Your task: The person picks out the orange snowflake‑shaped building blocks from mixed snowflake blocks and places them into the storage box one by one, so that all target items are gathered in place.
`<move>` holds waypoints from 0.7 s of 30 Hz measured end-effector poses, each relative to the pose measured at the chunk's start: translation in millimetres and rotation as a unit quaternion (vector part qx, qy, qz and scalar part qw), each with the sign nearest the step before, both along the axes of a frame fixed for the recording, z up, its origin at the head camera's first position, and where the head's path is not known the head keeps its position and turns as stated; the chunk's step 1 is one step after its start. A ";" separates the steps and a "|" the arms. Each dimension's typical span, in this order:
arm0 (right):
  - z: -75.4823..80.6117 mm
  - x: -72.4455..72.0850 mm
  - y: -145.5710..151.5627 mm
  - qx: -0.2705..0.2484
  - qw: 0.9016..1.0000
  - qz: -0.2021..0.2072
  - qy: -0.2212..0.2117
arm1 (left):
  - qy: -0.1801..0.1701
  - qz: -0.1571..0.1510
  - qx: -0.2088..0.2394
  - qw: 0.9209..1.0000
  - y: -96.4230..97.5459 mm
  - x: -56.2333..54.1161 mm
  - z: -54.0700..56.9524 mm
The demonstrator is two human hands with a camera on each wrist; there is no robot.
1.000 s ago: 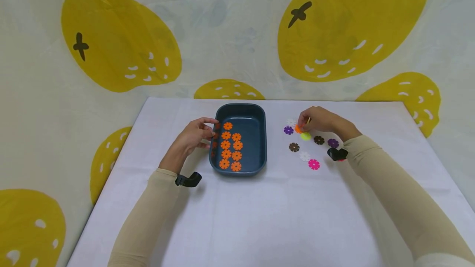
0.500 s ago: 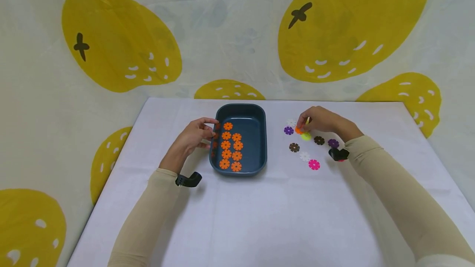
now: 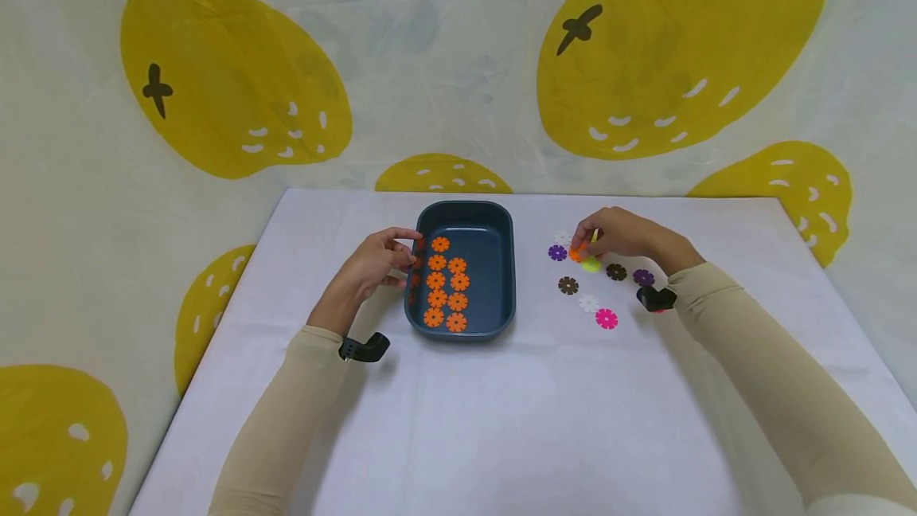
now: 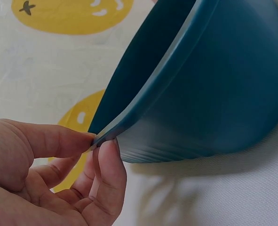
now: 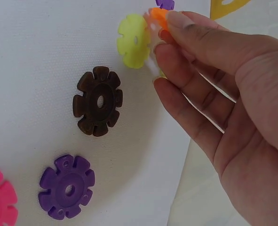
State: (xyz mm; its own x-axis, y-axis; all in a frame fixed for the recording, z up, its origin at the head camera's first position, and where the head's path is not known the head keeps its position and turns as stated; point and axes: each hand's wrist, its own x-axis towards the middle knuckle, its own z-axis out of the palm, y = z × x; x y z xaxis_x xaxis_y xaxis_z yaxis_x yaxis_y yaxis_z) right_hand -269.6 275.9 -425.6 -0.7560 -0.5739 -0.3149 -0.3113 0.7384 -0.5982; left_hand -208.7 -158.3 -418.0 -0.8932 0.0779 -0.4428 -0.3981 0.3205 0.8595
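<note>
My left hand (image 3: 372,265) pinches the left rim of a dark blue rectangular basin (image 3: 489,261), thumb on one side and a fingertip on the other in the left wrist view. Inside, orange notched discs (image 3: 459,282) lie flat in two columns along the basin's left half. To the right, my right hand (image 3: 622,232) pinches another orange notched disc (image 5: 159,17) between thumb and forefinger; the fingers cover most of it. A yellow-green disc (image 5: 133,41) lies just beside those fingertips. Below it in the right wrist view is a brown disc (image 5: 100,101).
More notched discs lie scattered on the white cloth (image 3: 501,420): purple (image 3: 557,252), brown (image 3: 568,285), white (image 3: 589,303) and pink (image 3: 606,318). Another purple disc (image 5: 68,187) is near my right wrist. A fruit-patterned curtain (image 3: 444,62) hangs behind the table.
My right hand has barely moved; the orange disc in its fingers looks slightly more tilted than before. The left hand, the basin and the other discs stay in place.
</note>
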 end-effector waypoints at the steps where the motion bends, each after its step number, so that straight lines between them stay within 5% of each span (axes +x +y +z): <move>1: 0.5 0.2 0.0 0.001 1.000 0.002 0.003 | 0.000 0.000 0.000 1.000 0.1 0.1 0.2; 21: 15.3 -5.0 -7.4 -0.034 0.999 0.012 -0.019 | 0.006 -0.004 0.006 1.000 0.4 2.0 0.7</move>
